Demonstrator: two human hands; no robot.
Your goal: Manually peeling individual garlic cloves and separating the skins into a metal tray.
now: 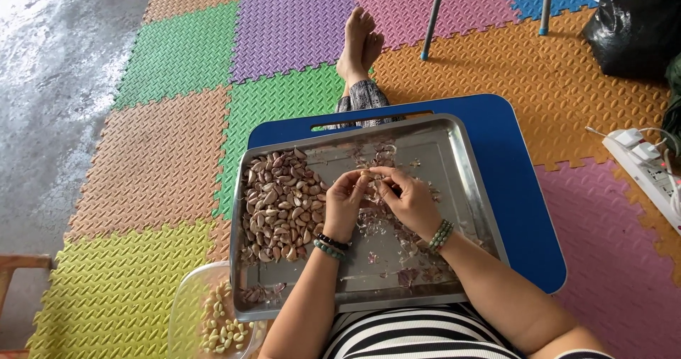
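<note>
A steel tray rests on a blue lap table across my lap. A heap of unpeeled garlic cloves fills the tray's left side. Loose purple skins lie scattered in the middle. Both hands meet over the tray's centre, pinching one garlic clove between their fingertips. My left hand grips it from the left and my right hand from the right. Both wrists wear bead bracelets. A clear plastic bowl with peeled pale cloves sits at the tray's lower left corner.
Coloured foam floor mats cover the floor, with bare concrete at left. My bare feet stretch out beyond the table. Chair legs stand at the top, a black bag at top right, a white power strip at right.
</note>
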